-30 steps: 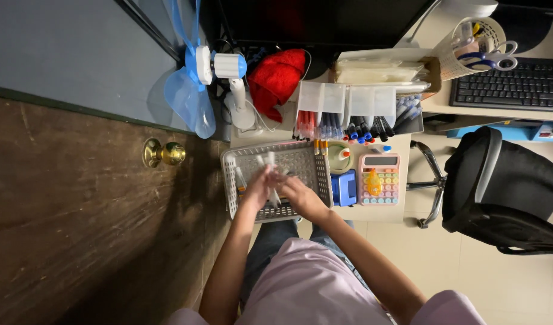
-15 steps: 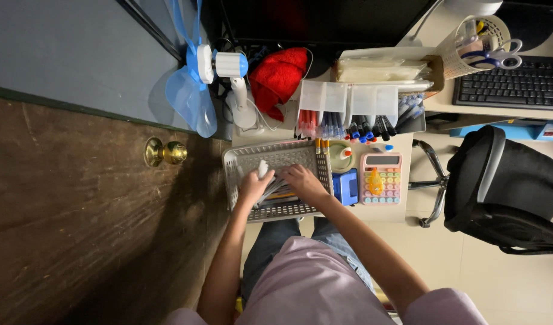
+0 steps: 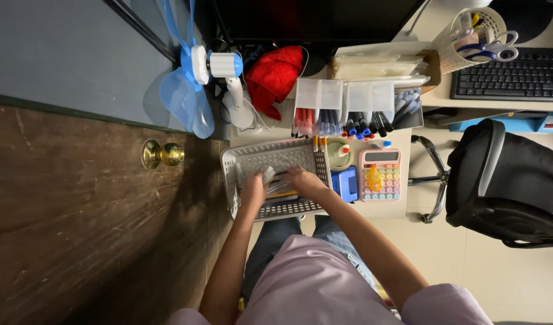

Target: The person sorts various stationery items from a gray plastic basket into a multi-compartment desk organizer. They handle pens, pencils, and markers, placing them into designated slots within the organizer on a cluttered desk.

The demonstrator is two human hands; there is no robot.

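Reaching into a grey perforated plastic basket (image 3: 246, 161), the left hand (image 3: 253, 189) and right hand (image 3: 303, 179) close on small grey items (image 3: 274, 179) inside it; a pastel calculator (image 3: 380, 174) lies just beside the basket.

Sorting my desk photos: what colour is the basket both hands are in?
Light grey, a perforated plastic basket; the head view shows it clearly.

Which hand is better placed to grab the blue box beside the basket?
Right, probably. The right hand lies in the grey perforated plastic basket at its right wall, next to the small blue box. The left hand is at the basket's middle, farther off, touching small items there.
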